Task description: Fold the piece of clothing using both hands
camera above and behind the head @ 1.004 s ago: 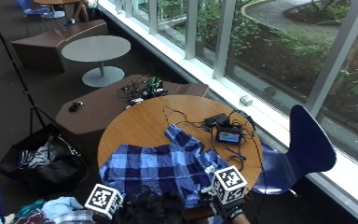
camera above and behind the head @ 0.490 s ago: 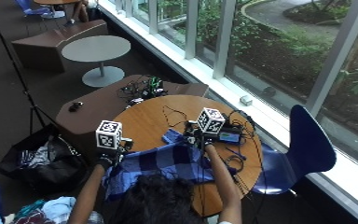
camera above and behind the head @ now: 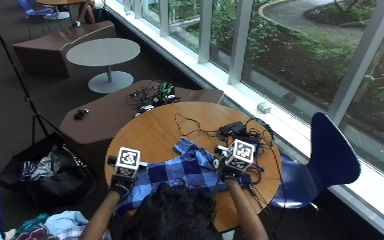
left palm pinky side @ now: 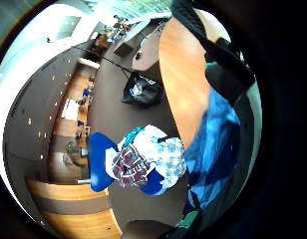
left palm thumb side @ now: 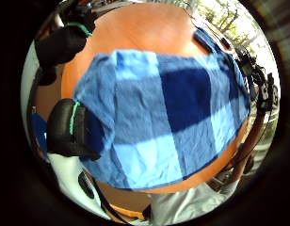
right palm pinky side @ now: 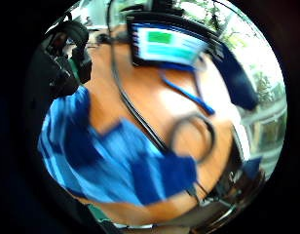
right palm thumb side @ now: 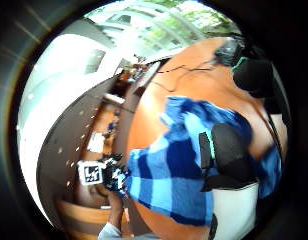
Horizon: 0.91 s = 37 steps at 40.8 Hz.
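Surface: a round wooden surface (camera above and behind the head: 159, 132) stands beside a long run of floor-to-ceiling windows (camera above and behind the head: 298, 45) that look out on greenery and a curved path. The floor is dark.

Task item: a blue plaid piece of clothing (camera above and behind the head: 182, 170) lies on the near half of the surface, spread flat across most of its width, with one corner or sleeve pointing toward the centre of the surface. Its near edge hangs at the surface rim by the person's head.

Left hand (camera above and behind the head: 121, 186): at the left edge of the clothing, near the surface rim. In the left thumb-side palm view, gloved fingers (left palm thumb side: 69, 129) curl over the cloth edge; the hand grips the clothing.

Right hand (camera above and behind the head: 230, 171): on the right part of the clothing. The right thumb-side palm view shows a gloved digit (right palm thumb side: 226, 160) lying against the cloth; the hand appears to pinch the fabric.

Other items on the surface: a tangle of black cables (camera above and behind the head: 198, 125) and a small dark device (camera above and behind the head: 235, 129) on the far right side, close to the right hand. The right little-finger-side view shows a lit screen (right palm pinky side: 167, 41) beyond the cloth.

Room: a blue chair (camera above and behind the head: 328, 155) stands right of the surface. A brown angular bench (camera above and behind the head: 112, 117) carries more cables. A round grey table (camera above and behind the head: 103, 52) stands farther off. A black bag (camera above and behind the head: 42, 170) sits on the floor left of the surface, and a heap of clothes (left palm pinky side: 148, 159) lies on another blue seat.
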Available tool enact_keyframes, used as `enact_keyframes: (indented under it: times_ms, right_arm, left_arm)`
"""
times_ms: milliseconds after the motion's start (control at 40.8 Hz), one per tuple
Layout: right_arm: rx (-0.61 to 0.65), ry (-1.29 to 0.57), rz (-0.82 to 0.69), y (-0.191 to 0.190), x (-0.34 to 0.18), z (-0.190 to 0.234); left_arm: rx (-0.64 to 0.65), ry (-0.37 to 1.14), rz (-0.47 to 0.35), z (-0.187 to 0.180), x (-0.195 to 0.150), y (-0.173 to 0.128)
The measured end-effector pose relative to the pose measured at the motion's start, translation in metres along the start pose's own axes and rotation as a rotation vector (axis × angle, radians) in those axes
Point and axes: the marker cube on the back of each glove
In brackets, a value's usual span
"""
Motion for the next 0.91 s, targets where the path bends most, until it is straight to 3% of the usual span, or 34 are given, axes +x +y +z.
enact_keyframes:
  times_ms: [122, 245, 392, 490, 588, 710, 808, 906]
  right_arm:
    - [0.015, 0.102, 0.167, 0.039, 0.04, 0.01]
    - [-0.085, 0.281, 0.235, 0.078, 0.042, 0.016]
    - [-0.162, 0.4, 0.256, 0.088, 0.037, 0.032]
    - [-0.127, 0.421, 0.263, 0.082, 0.038, 0.039]
    - [-0.054, 0.323, 0.26, 0.068, 0.039, 0.042]
    - [-0.006, 0.069, 0.254, 0.059, 0.026, 0.024]
    - [0.106, -0.135, 0.216, 0.051, -0.003, -0.007]
    - [0.253, -0.275, 0.102, 0.041, -0.05, -0.033]
  left_arm:
    - [0.022, 0.012, 0.035, 0.027, 0.022, 0.021]
    - [-0.017, 0.122, 0.006, 0.045, 0.038, 0.041]
    - [-0.197, 0.204, -0.002, 0.069, 0.043, 0.049]
    - [-0.188, 0.222, 0.026, 0.08, 0.044, 0.042]
    - [-0.17, 0.211, 0.039, 0.081, 0.045, 0.04]
    - [-0.178, 0.193, 0.035, 0.063, 0.041, 0.045]
    - [-0.154, 0.232, 0.028, 0.059, 0.031, 0.037]
    - [-0.092, 0.315, -0.009, 0.024, 0.01, 0.039]
